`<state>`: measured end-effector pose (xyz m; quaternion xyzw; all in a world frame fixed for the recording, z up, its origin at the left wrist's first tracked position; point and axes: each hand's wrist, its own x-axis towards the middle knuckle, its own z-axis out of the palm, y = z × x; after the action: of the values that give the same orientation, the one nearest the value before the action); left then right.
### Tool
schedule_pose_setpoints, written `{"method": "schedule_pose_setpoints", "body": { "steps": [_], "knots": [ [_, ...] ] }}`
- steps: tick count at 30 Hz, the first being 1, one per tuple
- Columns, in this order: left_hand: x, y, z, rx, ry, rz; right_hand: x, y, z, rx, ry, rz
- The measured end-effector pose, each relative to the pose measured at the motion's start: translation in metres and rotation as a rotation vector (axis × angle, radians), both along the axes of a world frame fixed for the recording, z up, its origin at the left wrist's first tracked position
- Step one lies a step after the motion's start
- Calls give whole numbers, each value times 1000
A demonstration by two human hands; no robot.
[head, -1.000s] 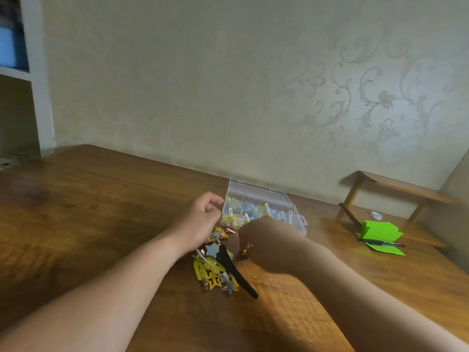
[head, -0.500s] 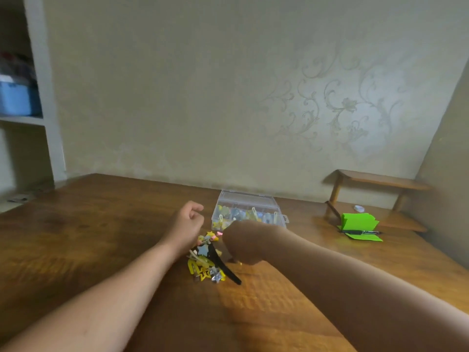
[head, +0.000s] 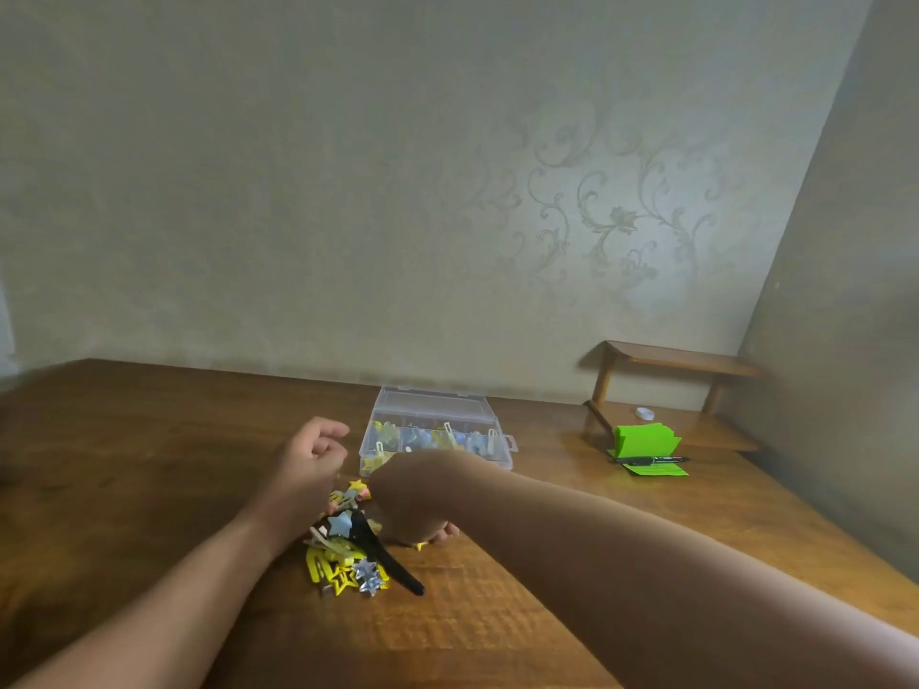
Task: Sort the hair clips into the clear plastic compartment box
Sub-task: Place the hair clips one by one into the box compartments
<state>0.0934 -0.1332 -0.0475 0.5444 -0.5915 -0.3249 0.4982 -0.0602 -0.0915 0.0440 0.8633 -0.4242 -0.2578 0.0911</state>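
Note:
The clear plastic compartment box (head: 500, 457) lies open on the wooden table, its lid (head: 432, 402) flat behind it, with yellow and blue clips in its compartments. In front of it is a pile of hair clips (head: 343, 564): yellow stars, a blue star, a silver star and a long black clip (head: 393, 564). My left hand (head: 308, 469) hovers left of the box above the pile, fingers curled, nothing seen in it. My right hand (head: 413, 504) rests knuckles-up right of the pile, its fingers curled down onto a small yellow clip (head: 420, 545).
A green paper pad (head: 646, 440) with a black pen (head: 651, 460) lies to the right. Behind it stands a low wooden shelf (head: 681, 360) with a small white object (head: 644, 413) beneath. Walls close the back and the right side.
My left hand has drawn back from the box's corner and curled up. My right hand has dropped lower beside the pile. The view has tilted up.

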Motion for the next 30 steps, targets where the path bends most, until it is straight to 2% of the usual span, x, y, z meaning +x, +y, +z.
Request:
{"method": "schedule_pose_setpoints", "body": {
  "steps": [7,10,14,18,20,22,23,27,30],
  "knots": [
    [2,-2,-2,0,40,-25,9,12,-1,-28,70,-48],
    [3,-4,-2,4,57,-13,7,10,-8,-27,38,-55],
    [3,-6,-3,-2,90,23,-10,28,-8,-50,-101,-96],
    [4,-8,-5,-38,45,34,-51,82,-37,-189,-375,-158],
    [4,-7,-6,-26,37,32,-63,102,-63,-322,-504,-124],
    [4,-5,-5,-21,32,41,-71,115,-78,-364,-654,-123],
    [4,-3,-3,-20,33,47,-69,121,-77,-322,-691,-121],
    [9,7,4,-17,102,162,-77,145,-84,-247,-671,-68],
    [15,16,7,-3,151,251,-90,160,-102,-403,-648,81]
  ]
}}
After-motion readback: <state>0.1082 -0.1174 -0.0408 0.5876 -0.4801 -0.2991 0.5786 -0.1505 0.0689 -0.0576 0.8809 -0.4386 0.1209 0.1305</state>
